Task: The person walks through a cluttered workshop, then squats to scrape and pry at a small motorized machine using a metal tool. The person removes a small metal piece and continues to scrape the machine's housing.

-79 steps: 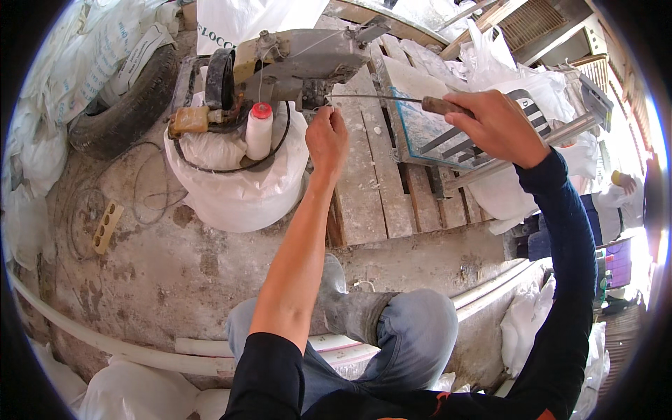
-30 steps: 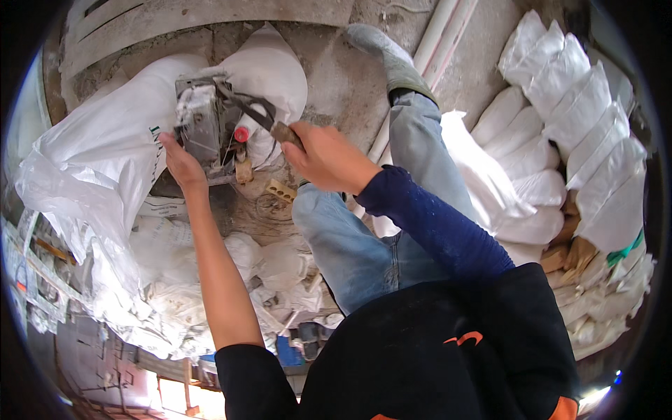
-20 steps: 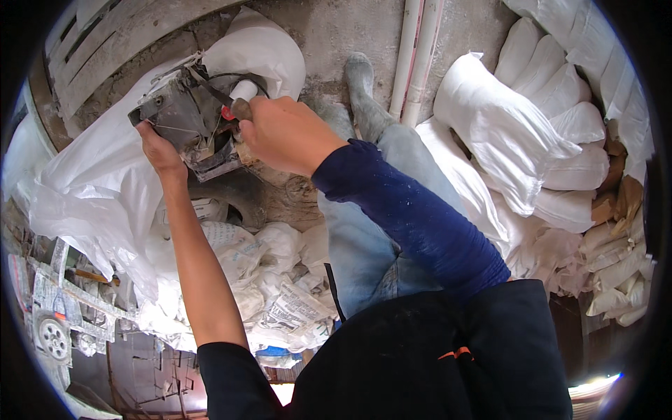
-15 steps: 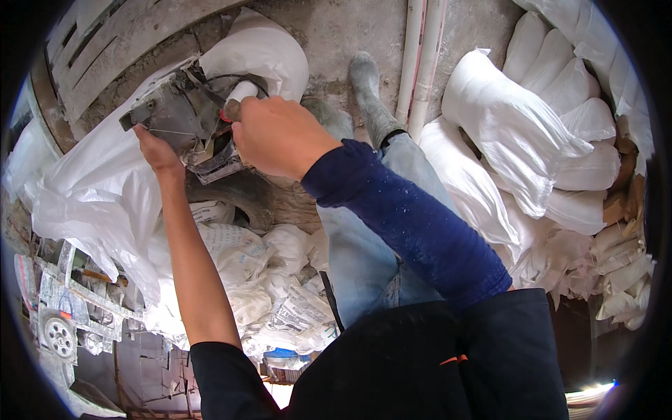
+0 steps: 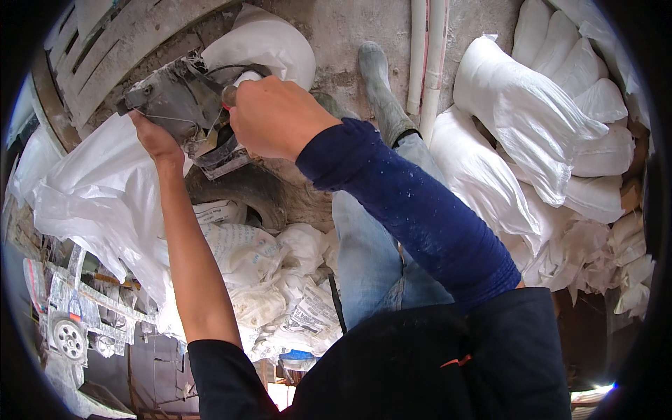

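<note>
A grey metal machine (image 5: pixel 166 99) with dangling thread rests on white sacks at the upper left. My left hand (image 5: pixel 152 136) grips its left corner, fingertips partly hidden. My right hand (image 5: pixel 273 115) is closed round the dull handle (image 5: pixel 229 94) of a tool above the machine's right part; the tool's tip is hard to make out. Behind that hand, a white thread spool (image 5: pixel 250 75) with red at its end is partly hidden. A loose white plastic bag (image 5: pixel 91 178) hangs beside my left wrist.
Wooden pallet slats (image 5: pixel 105 49) lie at upper left, a dark tire (image 5: pixel 255 199) below the machine. Two white pipes (image 5: pixel 434 49) run beside my boot (image 5: pixel 378 84). Filled white sacks (image 5: pixel 525 119) are piled at right, crumpled sacks (image 5: pixel 294 308) below, a dusty wheeled frame (image 5: pixel 70 336) at lower left.
Since the first frame my view has swung round, bringing the piled sacks in at right. Over the last second my hands, tool and machine have shifted slightly left and up in the picture.
</note>
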{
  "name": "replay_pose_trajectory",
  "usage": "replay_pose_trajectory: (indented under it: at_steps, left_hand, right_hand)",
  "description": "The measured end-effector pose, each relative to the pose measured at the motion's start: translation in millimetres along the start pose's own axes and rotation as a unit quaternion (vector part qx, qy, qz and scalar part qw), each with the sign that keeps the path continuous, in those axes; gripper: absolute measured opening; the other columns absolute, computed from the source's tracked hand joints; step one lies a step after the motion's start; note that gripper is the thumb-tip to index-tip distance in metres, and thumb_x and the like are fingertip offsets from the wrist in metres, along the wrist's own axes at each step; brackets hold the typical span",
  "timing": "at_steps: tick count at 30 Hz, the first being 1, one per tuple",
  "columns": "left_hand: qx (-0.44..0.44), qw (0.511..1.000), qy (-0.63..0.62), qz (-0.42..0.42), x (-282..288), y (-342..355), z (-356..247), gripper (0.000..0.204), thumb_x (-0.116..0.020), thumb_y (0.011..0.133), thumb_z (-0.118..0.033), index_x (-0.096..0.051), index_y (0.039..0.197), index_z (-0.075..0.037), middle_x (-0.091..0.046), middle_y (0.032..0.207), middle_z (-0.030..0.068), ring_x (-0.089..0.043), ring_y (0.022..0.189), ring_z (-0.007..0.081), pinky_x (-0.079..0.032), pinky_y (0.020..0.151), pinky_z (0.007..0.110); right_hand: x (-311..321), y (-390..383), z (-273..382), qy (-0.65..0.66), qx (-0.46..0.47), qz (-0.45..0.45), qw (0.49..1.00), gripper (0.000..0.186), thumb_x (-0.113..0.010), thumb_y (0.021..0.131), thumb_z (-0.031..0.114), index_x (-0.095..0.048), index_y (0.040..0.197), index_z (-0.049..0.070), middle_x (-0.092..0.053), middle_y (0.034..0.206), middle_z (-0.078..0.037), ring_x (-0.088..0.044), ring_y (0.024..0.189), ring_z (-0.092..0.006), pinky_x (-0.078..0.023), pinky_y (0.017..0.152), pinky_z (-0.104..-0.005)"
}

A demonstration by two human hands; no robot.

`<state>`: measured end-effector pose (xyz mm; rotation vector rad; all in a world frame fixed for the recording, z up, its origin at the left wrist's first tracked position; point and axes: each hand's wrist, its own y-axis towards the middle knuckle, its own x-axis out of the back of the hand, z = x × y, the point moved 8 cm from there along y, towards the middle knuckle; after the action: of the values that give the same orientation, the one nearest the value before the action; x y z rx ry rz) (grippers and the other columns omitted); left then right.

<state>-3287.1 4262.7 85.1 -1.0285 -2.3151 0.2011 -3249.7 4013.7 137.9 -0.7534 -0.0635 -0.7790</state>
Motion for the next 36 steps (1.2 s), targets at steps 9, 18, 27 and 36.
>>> replay_pose_trajectory:
  at_steps: [9, 18, 27, 36]
  left_hand:
    - [-0.018, 1.000, 0.018, 0.013, 7.8, 17.8, 19.5, 0.059, -0.027, 0.100, -0.045, -0.052, 0.123, 0.004, -0.056, 0.119, 0.0096, -0.050, 0.106, 0.0226, -0.034, 0.097, 0.031]
    - [-0.060, 0.997, 0.053, -0.004, -2.0, 4.7, -4.9, 0.059, -0.027, 0.101, -0.043, -0.053, 0.120, 0.006, -0.057, 0.115, 0.0116, -0.050, 0.103, 0.0221, -0.036, 0.095, 0.031]
    - [-0.062, 0.995, 0.079, -0.020, -3.4, 1.2, -8.3, 0.061, -0.028, 0.099, -0.047, -0.053, 0.116, 0.006, -0.058, 0.111, 0.0110, -0.051, 0.100, 0.0215, -0.037, 0.092, 0.031]
    - [-0.060, 0.991, 0.112, -0.037, 9.7, 5.3, 2.1, 0.061, -0.027, 0.101, -0.042, -0.054, 0.114, 0.011, -0.058, 0.114, 0.0182, -0.051, 0.102, 0.0269, -0.035, 0.095, 0.034]
  right_hand:
    - [19.4, 12.9, 42.0, -0.047, 0.020, -0.010, 0.999, 0.015, -0.058, 0.072, 0.010, -0.068, 0.078, 0.000, -0.066, 0.083, -0.022, -0.066, 0.077, -0.0368, -0.053, 0.071, -0.0413]
    - [-44.9, -21.0, 4.8, 0.011, -0.044, -0.090, 0.995, 0.023, -0.056, 0.083, 0.013, -0.052, 0.094, -0.006, -0.062, 0.071, -0.021, -0.064, 0.069, -0.0394, -0.051, 0.061, -0.0463]
    - [-40.3, -22.8, -1.7, 0.086, -0.029, -0.091, 0.992, 0.026, -0.054, 0.087, 0.020, -0.051, 0.098, -0.004, -0.061, 0.068, -0.024, -0.061, 0.065, -0.0417, -0.049, 0.059, -0.0483]
    - [28.4, -16.7, -31.5, 0.011, 0.002, -0.167, 0.986, 0.025, -0.054, 0.088, 0.021, -0.051, 0.100, -0.001, -0.061, 0.072, -0.024, -0.060, 0.069, -0.0436, -0.047, 0.062, -0.0503]
